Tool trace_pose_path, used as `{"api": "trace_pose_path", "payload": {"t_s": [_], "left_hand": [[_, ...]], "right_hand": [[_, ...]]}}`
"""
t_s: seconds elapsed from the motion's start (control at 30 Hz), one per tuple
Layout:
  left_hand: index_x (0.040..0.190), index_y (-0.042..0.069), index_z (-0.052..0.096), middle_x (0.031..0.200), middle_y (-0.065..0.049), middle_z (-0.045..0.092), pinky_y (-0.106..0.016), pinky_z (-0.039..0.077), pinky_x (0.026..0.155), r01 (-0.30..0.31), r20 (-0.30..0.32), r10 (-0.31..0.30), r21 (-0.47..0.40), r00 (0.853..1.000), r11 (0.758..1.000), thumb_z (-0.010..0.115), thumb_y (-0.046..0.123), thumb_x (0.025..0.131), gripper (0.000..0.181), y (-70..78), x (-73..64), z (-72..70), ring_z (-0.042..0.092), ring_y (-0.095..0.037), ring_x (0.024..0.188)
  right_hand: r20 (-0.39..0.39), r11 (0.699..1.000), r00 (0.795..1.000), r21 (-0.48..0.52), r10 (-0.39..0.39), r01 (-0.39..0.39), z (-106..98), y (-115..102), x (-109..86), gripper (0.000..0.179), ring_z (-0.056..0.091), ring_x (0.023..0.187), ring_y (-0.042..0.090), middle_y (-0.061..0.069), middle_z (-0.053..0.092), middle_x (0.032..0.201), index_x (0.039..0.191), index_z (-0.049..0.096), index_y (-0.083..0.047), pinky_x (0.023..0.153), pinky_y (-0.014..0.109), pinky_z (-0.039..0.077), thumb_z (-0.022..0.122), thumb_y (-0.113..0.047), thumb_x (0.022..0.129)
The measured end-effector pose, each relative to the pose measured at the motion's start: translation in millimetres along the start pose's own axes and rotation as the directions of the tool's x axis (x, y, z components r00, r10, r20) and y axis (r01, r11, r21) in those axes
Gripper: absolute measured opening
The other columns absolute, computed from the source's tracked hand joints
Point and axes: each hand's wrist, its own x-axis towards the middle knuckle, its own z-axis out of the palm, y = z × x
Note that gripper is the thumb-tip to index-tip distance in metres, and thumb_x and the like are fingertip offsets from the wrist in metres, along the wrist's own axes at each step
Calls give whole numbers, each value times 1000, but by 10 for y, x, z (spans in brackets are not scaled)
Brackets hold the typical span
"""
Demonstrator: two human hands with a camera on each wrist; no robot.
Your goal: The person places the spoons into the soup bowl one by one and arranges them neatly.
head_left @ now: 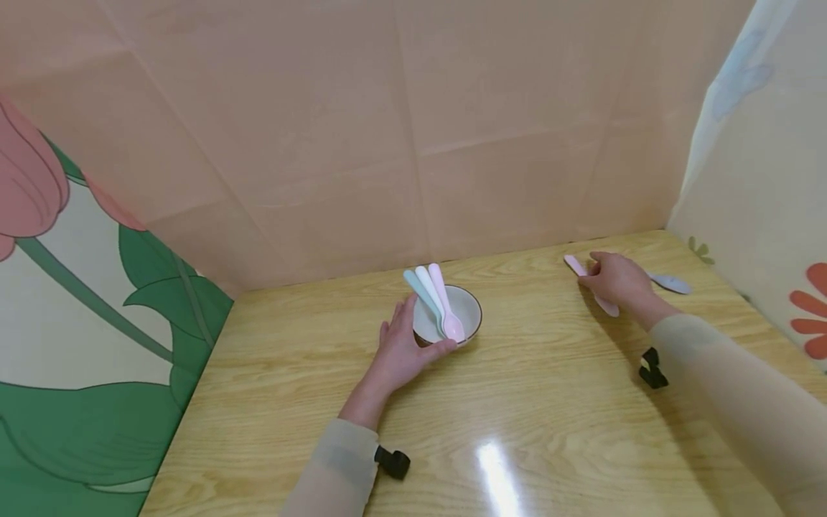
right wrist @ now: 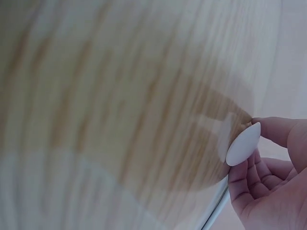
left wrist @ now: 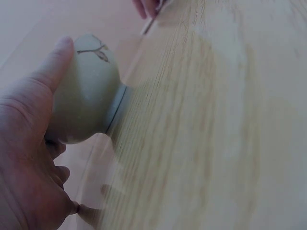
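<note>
My left hand grips a small bowl with a white inside and a dark rim, thumb on the near side and fingers round its left. In the left wrist view the bowl's outside shows a brown twig pattern. Three nested spoons lean in it, a teal spoon, a white spoon and a lilac-pink spoon, handles up. Far to the right, my right hand pinches a pink spoon at the tabletop, its middle hidden by the hand. The right wrist view shows that spoon's rounded end below the thumb.
A greyish-lilac spoon lies on the wooden table just right of my right hand, its handle partly hidden. A pinkish sheet rises along the back edge. Patterned panels stand at left and right.
</note>
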Motion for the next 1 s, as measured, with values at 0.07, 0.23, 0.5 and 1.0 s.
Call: {"api": "trace_pose_path", "payload": {"t_s": [0.07, 0.23, 0.5, 1.0], "left_hand": [[176, 21, 21, 175, -10, 39, -70, 4, 130, -3, 1, 3, -8, 1000, 1000, 87, 61, 91, 115, 3, 0, 0, 13, -41, 168], [176, 21, 22, 174, -10, 40, -71, 4, 130, -10, -1, 10, -9, 1000, 1000, 87, 61, 91, 114, -3, 9, 4, 13, -41, 168], [176, 22, 22, 175, -9, 39, -70, 4, 131, -3, -2, 3, -4, 1000, 1000, 87, 61, 91, 114, -21, 32, 22, 13, -41, 168], [176, 22, 21, 175, -9, 39, -69, 4, 131, 0, -6, 0, 2, 1000, 1000, 86, 63, 91, 114, -19, 44, 24, 13, -39, 169]], "right_hand": [[-6, 1000, 1000, 2, -3, 3, -2, -5, 1, 75, 66, 102, 45, 35, 68, 128, 156, 38, 23, 96, 65, 51, 70, -23, 106], [-10, 1000, 1000, 0, -8, 8, -20, -16, -9, 76, 67, 106, 48, 36, 68, 128, 155, 37, 24, 100, 68, 49, 71, -22, 106], [-15, 999, 999, 18, -29, 29, -44, -40, -28, 73, 69, 102, 47, 38, 68, 128, 155, 39, 24, 95, 65, 52, 67, -20, 104], [-10, 997, 999, 65, -34, 34, -38, -78, -18, 69, 68, 109, 50, 40, 67, 129, 158, 42, 16, 95, 65, 52, 67, -18, 104]]}}
